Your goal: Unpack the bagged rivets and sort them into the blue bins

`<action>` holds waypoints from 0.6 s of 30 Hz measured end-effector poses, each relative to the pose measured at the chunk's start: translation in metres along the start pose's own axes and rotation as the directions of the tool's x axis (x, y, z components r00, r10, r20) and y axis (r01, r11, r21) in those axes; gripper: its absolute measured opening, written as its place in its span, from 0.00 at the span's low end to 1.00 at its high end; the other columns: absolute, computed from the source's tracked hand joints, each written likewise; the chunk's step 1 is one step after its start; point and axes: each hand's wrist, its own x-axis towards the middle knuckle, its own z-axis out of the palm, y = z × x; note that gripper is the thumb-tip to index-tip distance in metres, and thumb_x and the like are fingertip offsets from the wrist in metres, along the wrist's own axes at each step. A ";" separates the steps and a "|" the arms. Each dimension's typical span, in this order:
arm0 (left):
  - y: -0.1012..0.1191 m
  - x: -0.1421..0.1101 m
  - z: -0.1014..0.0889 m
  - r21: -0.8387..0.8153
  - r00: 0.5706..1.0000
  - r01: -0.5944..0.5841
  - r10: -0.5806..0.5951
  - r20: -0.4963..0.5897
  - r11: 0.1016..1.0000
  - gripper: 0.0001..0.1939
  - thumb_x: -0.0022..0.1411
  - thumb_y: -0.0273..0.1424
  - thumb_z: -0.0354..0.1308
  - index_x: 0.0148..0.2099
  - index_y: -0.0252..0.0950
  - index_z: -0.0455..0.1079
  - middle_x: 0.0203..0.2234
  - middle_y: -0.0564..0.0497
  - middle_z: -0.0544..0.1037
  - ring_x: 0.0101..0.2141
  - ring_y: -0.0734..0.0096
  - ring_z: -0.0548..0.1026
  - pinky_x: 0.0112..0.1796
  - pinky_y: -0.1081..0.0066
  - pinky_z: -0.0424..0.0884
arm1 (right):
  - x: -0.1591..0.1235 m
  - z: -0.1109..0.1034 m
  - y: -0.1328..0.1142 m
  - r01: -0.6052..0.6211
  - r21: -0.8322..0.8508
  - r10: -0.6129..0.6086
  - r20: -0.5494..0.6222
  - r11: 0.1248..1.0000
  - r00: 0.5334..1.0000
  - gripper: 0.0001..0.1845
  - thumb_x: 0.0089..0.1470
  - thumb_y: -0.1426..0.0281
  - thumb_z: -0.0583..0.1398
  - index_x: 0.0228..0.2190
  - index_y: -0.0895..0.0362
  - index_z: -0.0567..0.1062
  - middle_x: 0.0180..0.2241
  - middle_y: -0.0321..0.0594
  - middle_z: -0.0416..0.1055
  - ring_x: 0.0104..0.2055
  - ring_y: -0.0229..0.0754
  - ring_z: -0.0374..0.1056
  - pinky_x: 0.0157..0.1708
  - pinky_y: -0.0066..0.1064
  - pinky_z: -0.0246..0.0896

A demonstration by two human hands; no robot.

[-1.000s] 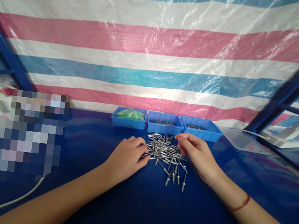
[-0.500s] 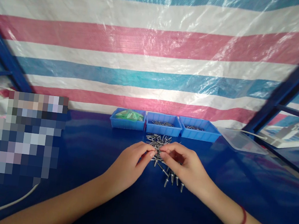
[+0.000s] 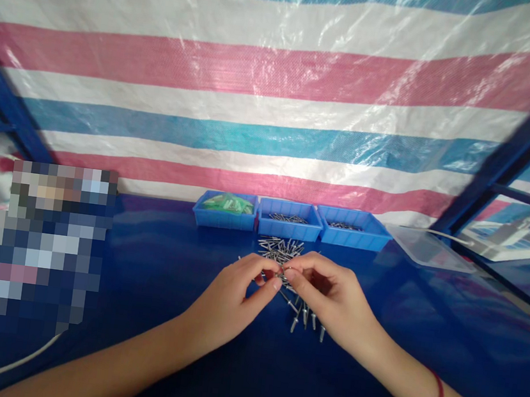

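Note:
A heap of silver blind rivets (image 3: 280, 248) lies on the blue table, with several loose rivets (image 3: 304, 318) spread toward me. Just over the heap's near part, my left hand (image 3: 238, 292) and my right hand (image 3: 330, 293) meet at the fingertips. Both are closed in a pinch around a small metal piece (image 3: 281, 274) that looks like a rivet; the fingers cover most of it. A thin metal tip (image 3: 239, 259) shows to the left of my left hand's knuckles. My right palm hides some of the heap.
Behind the heap stand three blue bins: the left bin (image 3: 223, 220) has a green bag in it, the middle bin (image 3: 289, 230) and right bin (image 3: 356, 239) hold rivets. A clear plastic lid (image 3: 432, 250) lies right. A white cable (image 3: 12, 367) runs at left, by a blurred area.
My left hand has shifted slightly right, its thumb and index finger now further apart at the metal piece. A thin tip now shows beside its knuckles. My right hand has barely moved.

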 end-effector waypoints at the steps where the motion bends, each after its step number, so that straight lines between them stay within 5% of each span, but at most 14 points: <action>1: 0.000 0.000 0.000 -0.008 1.000 -0.004 0.004 -0.001 1.000 0.06 0.64 0.31 0.51 0.40 0.38 0.68 0.33 0.53 0.74 0.33 0.72 0.72 0.39 0.72 0.66 | -0.001 0.000 0.000 0.006 -0.006 -0.006 0.007 1.000 1.000 0.09 0.52 0.63 0.60 0.29 0.56 0.76 0.24 0.36 0.68 0.24 0.36 0.62 0.23 0.29 0.59; 14: -0.001 0.000 0.000 -0.052 0.996 -0.023 0.018 -0.090 0.998 0.04 0.64 0.28 0.50 0.38 0.37 0.66 0.36 0.52 0.71 0.39 0.72 0.70 0.39 0.73 0.68 | 0.002 -0.003 0.002 0.099 -0.183 -0.083 0.094 0.978 0.992 0.05 0.53 0.70 0.57 0.27 0.56 0.71 0.27 0.36 0.64 0.23 0.34 0.59 0.22 0.27 0.55; 18: -0.004 -0.002 0.002 0.027 0.993 -0.042 0.045 -0.113 0.999 0.12 0.64 0.30 0.50 0.51 0.39 0.61 0.43 0.48 0.70 0.45 0.67 0.69 0.46 0.66 0.66 | 0.007 -0.005 0.007 0.029 -0.109 -0.013 0.145 0.994 0.989 0.10 0.53 0.66 0.56 0.23 0.57 0.71 0.23 0.35 0.64 0.23 0.34 0.58 0.23 0.27 0.55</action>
